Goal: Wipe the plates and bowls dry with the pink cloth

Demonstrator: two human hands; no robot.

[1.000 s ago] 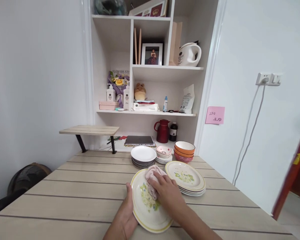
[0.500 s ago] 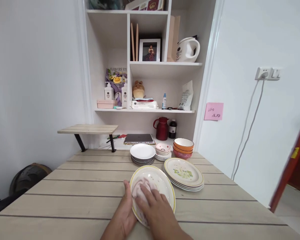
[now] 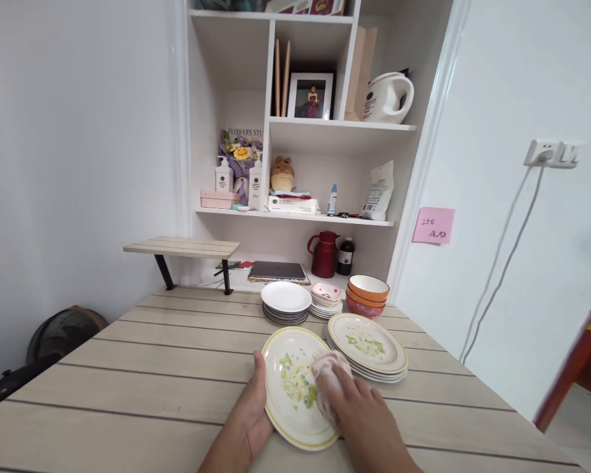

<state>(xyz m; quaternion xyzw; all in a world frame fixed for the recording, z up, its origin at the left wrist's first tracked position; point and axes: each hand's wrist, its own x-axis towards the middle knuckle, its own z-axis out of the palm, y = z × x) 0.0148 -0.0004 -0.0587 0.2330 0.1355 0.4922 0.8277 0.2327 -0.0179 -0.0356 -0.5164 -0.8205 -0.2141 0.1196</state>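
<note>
My left hand [image 3: 254, 420] grips the left rim of a cream plate [image 3: 293, 384] with a yellow edge and a green flower pattern, tilted up above the wooden table [image 3: 142, 381]. My right hand [image 3: 367, 420] presses a pale pink cloth [image 3: 328, 378] against the plate's right side, fingers curled over the cloth. The plate's flowered middle shows.
A stack of matching flowered plates [image 3: 369, 345] lies just right of the held plate. Behind are a stack of white plates [image 3: 285, 301], small pink dishes [image 3: 326, 297] and orange bowls [image 3: 368, 294]. White shelves [image 3: 325, 125] stand at the back with a red jug [image 3: 324, 254].
The cloth and my right hand have slid from the plate's left side across to its right side, uncovering the flower pattern. My left hand keeps hold of the rim.
</note>
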